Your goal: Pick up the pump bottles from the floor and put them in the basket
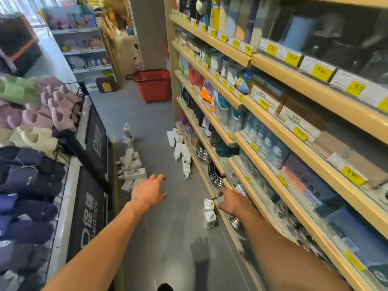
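Loads of white pump bottles (134, 173) lie on the grey floor (168, 238). The nearest pair (209, 214) stands just beside the right hand (231, 201); its fingers are curled, but I can't tell if they're gripping. The left hand (150, 193) hovers, fingers loose and holding nothing. The red basket (153, 85) sits well apart down the aisle, beside the shelves (212, 42).

We see a grey tiled floor (159, 238). On it: a heap of white pump bottles (132, 166) at left, a second heap (181, 151) against the shelf base, two more bottles (209, 213) nearer us, a red basket (152, 85) far down the aisle.
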Demonstrator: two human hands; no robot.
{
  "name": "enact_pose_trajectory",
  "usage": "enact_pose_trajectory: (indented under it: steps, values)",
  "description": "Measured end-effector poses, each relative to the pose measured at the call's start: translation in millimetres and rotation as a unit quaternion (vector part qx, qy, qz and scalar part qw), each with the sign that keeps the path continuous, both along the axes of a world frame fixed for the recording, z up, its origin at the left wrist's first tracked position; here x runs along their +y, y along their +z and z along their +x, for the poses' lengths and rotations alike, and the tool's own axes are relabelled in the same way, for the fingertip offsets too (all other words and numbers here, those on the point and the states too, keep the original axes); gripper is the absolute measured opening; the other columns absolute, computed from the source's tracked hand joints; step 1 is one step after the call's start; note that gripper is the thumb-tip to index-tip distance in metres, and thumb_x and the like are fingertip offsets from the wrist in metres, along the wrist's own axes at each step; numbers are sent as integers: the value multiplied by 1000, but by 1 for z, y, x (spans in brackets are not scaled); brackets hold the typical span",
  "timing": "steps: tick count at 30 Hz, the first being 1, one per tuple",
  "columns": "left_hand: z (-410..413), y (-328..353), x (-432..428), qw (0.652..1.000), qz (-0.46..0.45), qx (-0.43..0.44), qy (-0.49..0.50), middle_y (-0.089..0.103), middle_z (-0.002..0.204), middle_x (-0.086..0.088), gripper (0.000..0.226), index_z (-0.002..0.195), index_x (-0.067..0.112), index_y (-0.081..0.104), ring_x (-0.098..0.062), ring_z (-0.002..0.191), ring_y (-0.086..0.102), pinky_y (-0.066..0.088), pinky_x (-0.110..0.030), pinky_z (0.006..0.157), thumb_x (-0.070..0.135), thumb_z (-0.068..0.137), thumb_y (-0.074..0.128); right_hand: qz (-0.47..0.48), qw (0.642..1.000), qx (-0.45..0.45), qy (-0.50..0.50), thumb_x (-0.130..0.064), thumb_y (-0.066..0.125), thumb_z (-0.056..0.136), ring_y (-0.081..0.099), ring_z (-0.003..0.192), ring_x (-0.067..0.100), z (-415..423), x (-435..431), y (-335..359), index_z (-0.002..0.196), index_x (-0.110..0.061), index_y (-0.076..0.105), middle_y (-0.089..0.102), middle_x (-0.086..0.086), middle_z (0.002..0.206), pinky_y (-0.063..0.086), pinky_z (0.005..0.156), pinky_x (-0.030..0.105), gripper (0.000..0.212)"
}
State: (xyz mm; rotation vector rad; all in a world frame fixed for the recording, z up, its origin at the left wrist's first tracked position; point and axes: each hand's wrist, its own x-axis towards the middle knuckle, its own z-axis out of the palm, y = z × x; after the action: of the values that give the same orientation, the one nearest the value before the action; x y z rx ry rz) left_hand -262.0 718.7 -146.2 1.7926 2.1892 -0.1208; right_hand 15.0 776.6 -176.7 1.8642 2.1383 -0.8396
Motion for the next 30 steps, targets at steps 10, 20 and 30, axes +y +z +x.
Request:
enact_pose_trajectory:
  steps: [10,20,30]
  values:
    - [-38,-10,122,997,-14,-14,-79,47,144,-3,56,143,31,41,-30,131,45,43,-45,103,43,92,59,-14,996,-13,-91,-32,66,92,63,119,28,-41,65,-5,138,-31,53,69,2,127,50,99,39,48]
    - [-14,-37,234,977,-71,8,-198,44,148,-5,60,148,28,36,-31,134,43,39,-48,106,45,94,57,-44,984,-25,-170,-32,65,87,63,116,26,-37,110,-26,130,-32,56,67,1,127,49,96,34,44]
    - [18,-86,317,971,-109,-1,-214,44,147,-4,59,146,30,36,-32,131,45,42,-49,104,46,93,57,-88,981,14,-171,-27,65,91,65,117,31,-10,188,-90,127,-19,61,68,11,125,52,94,34,37]
